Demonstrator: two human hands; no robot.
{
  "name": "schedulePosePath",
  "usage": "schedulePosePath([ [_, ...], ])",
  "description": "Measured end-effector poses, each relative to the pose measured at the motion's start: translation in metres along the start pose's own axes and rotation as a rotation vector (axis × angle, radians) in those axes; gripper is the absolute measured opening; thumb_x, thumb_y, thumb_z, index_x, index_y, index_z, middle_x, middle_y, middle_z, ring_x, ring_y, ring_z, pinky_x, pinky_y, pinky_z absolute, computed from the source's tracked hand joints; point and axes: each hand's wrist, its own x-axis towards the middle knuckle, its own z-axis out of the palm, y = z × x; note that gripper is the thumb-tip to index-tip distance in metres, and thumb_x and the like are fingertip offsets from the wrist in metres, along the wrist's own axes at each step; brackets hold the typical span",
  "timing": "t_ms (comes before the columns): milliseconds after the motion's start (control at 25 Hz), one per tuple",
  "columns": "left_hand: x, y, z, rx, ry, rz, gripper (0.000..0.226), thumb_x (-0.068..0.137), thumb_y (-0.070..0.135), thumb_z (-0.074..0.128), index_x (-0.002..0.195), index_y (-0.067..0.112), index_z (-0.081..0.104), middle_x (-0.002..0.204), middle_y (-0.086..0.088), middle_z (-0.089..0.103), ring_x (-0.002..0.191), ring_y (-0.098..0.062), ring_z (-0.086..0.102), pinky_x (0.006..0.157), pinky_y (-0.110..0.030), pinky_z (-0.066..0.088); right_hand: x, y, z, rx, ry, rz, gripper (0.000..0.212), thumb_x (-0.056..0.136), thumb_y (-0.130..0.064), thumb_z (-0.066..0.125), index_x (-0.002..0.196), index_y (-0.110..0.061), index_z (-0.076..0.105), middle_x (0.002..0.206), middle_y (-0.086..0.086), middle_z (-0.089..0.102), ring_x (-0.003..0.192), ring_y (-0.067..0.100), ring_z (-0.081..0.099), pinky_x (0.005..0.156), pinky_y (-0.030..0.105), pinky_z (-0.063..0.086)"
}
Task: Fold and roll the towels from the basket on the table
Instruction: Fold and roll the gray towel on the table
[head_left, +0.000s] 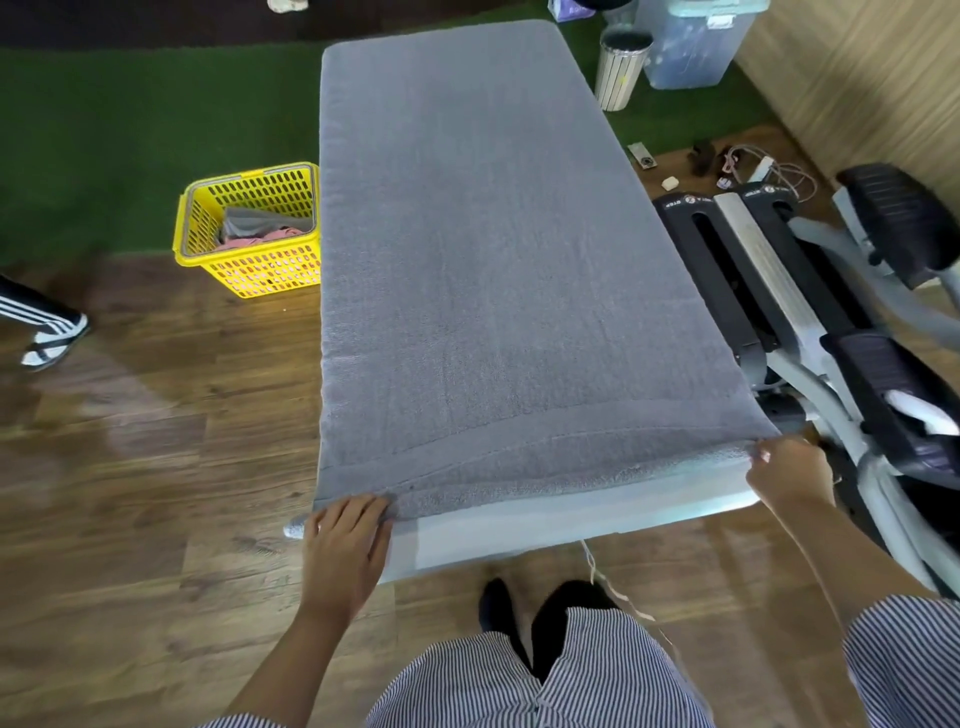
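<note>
Towel: a large grey terry-cloth towel (483, 270) lies spread flat over the long pale table (571, 512), running away from the fingers of both hands; its near hem sits just at the fingertips.
Left hand: the left hand (347, 538) rests at the towel's near left corner, fingers (358, 506) fairly straight and close together, tips touching the hem.
Right hand: the right hand (787, 473) pinches the near right corner, fingers curled on the cloth.
Basket: a yellow perforated plastic basket (254, 231) stands on the floor beyond the left fingers, beside the table, with grey and pink cloth inside.
</note>
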Motion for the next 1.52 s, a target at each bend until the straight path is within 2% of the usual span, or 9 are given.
schedulePosePath([
  [280, 0.003, 0.000, -0.002, 0.016, -0.031, -0.008, 0.037, 0.089, 0.037, 0.043, 0.106, 0.019, 0.070, 0.102, 0.007, 0.066, 0.095, -0.015, 0.057, 0.083, -0.034, 0.037, -0.004, -0.002, -0.002, 0.024, -0.014, -0.002, 0.018, 0.086, -0.001, 0.054, 0.097, 0.000, 0.069, 0.104, 0.028, 0.061, 0.096, 0.042, 0.057, 0.076, 0.042, 0.050],
  [560, 0.002, 0.014, 0.003, 0.067, 0.023, 0.000, 0.036, 0.085, 0.039, 0.046, 0.098, 0.015, 0.069, 0.101, 0.002, 0.067, 0.091, -0.019, 0.058, 0.081, -0.040, 0.036, -0.002, 0.004, 0.000, 0.009, -0.013, -0.036, 0.023, 0.088, -0.007, 0.053, 0.106, 0.001, 0.066, 0.116, 0.032, 0.056, 0.096, 0.043, 0.059, 0.080, 0.043, 0.050],
  [680, 0.004, 0.026, 0.006, 0.070, 0.059, -0.002, 0.035, 0.086, 0.038, 0.047, 0.099, 0.016, 0.069, 0.102, 0.002, 0.067, 0.094, -0.018, 0.055, 0.083, -0.040, 0.037, 0.000, 0.007, 0.002, 0.007, -0.035, -0.040, 0.022, 0.086, -0.008, 0.054, 0.102, 0.002, 0.065, 0.108, 0.028, 0.060, 0.092, 0.041, 0.060, 0.077, 0.040, 0.050],
  [880, 0.005, 0.050, 0.012, 0.113, 0.108, -0.075, 0.030, 0.090, 0.032, 0.046, 0.100, 0.017, 0.070, 0.101, 0.003, 0.068, 0.094, -0.020, 0.059, 0.083, -0.041, 0.039, 0.007, 0.011, -0.002, -0.052, -0.133, -0.213, 0.025, 0.084, -0.002, 0.051, 0.108, 0.001, 0.058, 0.113, 0.019, 0.055, 0.097, 0.037, 0.057, 0.077, 0.038, 0.048],
  [1040, 0.007, 0.064, 0.016, 0.203, 0.103, -0.238, 0.032, 0.088, 0.025, 0.044, 0.102, 0.016, 0.072, 0.098, 0.001, 0.070, 0.090, -0.024, 0.065, 0.082, -0.044, 0.039, 0.005, 0.039, 0.000, -0.030, -0.069, -0.583, 0.033, 0.068, 0.013, 0.068, 0.098, -0.001, 0.064, 0.096, 0.013, 0.062, 0.062, 0.030, 0.062, 0.046, 0.026, 0.040],
  [1160, 0.006, 0.074, 0.018, 0.275, 0.087, -0.322, 0.035, 0.081, 0.015, 0.041, 0.100, 0.018, 0.070, 0.093, 0.001, 0.068, 0.086, -0.024, 0.066, 0.081, -0.046, 0.038, 0.016, 0.058, -0.001, 0.059, -0.122, -0.588, 0.023, 0.081, 0.007, 0.058, 0.099, -0.006, 0.063, 0.097, 0.006, 0.061, 0.067, 0.026, 0.060, 0.053, 0.026, 0.040],
  [1320, 0.008, 0.078, 0.017, 0.339, -0.004, -0.292, 0.038, 0.068, 0.008, 0.038, 0.088, 0.017, 0.068, 0.078, 0.001, 0.063, 0.074, -0.027, 0.063, 0.075, -0.046, 0.037, 0.028, 0.061, -0.011, 0.132, -0.178, -0.643, 0.010, 0.082, -0.002, 0.057, 0.085, -0.010, 0.064, 0.080, 0.000, 0.058, 0.076, 0.019, 0.054, 0.064, 0.025, 0.037],
  [1440, 0.011, 0.084, 0.015, 0.317, 0.036, -0.292, 0.029, 0.076, 0.011, 0.039, 0.085, 0.015, 0.066, 0.077, -0.001, 0.061, 0.070, -0.029, 0.062, 0.068, -0.045, 0.040, 0.037, 0.066, -0.008, 0.155, -0.199, -0.658, 0.006, 0.082, -0.008, 0.057, 0.084, -0.012, 0.061, 0.081, -0.002, 0.056, 0.077, 0.020, 0.053, 0.064, 0.030, 0.043],
  [1520, 0.017, 0.090, 0.012, 0.316, 0.074, -0.388, 0.023, 0.086, 0.020, 0.042, 0.088, 0.012, 0.064, 0.083, -0.006, 0.062, 0.072, -0.032, 0.062, 0.070, -0.047, 0.041, 0.037, 0.065, -0.005, 0.183, -0.152, -0.669, 0.010, 0.082, -0.006, 0.059, 0.088, -0.013, 0.057, 0.088, -0.002, 0.053, 0.076, 0.022, 0.053, 0.059, 0.028, 0.045],
])
